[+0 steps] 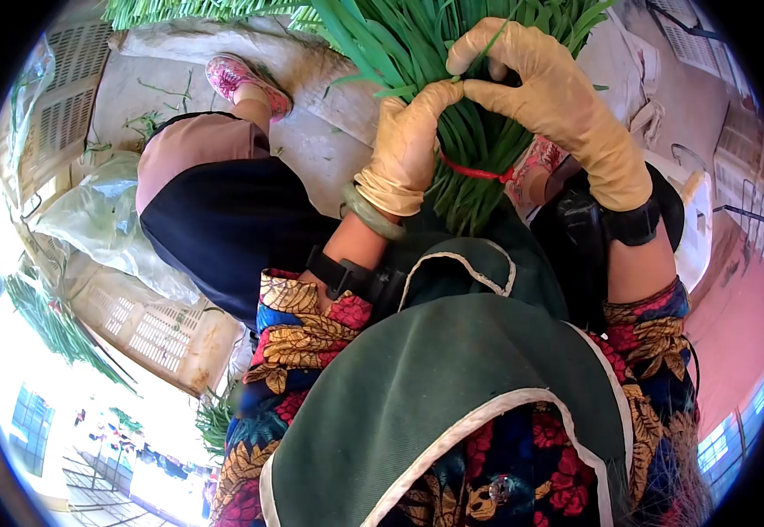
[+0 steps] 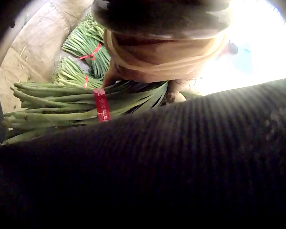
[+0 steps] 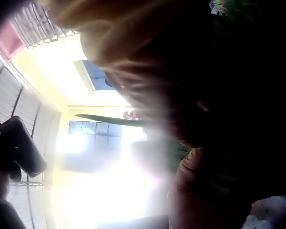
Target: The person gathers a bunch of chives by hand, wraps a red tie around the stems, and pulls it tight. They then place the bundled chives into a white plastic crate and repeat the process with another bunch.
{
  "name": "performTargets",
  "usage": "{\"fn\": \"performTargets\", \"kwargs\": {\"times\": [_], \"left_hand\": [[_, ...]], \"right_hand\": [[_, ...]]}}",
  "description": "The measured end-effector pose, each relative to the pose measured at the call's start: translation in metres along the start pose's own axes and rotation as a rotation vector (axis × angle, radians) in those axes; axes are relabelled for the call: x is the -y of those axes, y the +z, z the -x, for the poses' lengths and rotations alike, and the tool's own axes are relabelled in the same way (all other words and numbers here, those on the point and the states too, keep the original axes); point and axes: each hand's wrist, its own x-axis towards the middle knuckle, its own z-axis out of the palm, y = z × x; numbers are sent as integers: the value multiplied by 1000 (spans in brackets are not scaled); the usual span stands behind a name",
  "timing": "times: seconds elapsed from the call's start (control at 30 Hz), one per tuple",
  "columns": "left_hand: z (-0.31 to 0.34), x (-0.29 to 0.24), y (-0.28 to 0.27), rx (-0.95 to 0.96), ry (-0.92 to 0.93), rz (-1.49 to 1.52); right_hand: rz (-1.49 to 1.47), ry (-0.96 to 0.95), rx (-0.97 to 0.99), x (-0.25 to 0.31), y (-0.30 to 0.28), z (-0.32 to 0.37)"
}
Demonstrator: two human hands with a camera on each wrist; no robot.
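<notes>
Left hand [image 1: 407, 145]: fingers grip green leaf bunch [image 1: 477, 132] | right hand [image 1: 562, 110]: fingers pinch its leaves [image 1: 380, 48] | red band [image 1: 479, 171]: goes around the bunch

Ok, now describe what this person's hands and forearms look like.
The left hand and right hand wear thin, wrinkled, pale yellow gloves. A smooth, pale green bangle circles the left wrist. Black straps, the left one with a buckle, wrap both forearms. The patterned fabric sleeves show red flowers and golden leaves on dark blue.

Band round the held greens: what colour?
The band is red with pale markings; the left wrist view shows it best.
</notes>
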Motion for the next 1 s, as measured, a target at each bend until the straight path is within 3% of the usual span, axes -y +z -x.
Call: {"fn": "performTargets", "kwargs": {"times": [0.2,0.4,0.8,1.0], "left_hand": [[2,-4,0,31,41,-153],[0,-5,2,-22,26,-96],[-3,-3,6,-51,105,-19],[0,-4,9,-54,152,-151]], "right_hand": [[-120,-26,-46,-8,5,2],[-363,318,-99,-1,11,5],[-572,416,-311,-10,31,-3],[-647,446,-375,-22,34,1]]}}
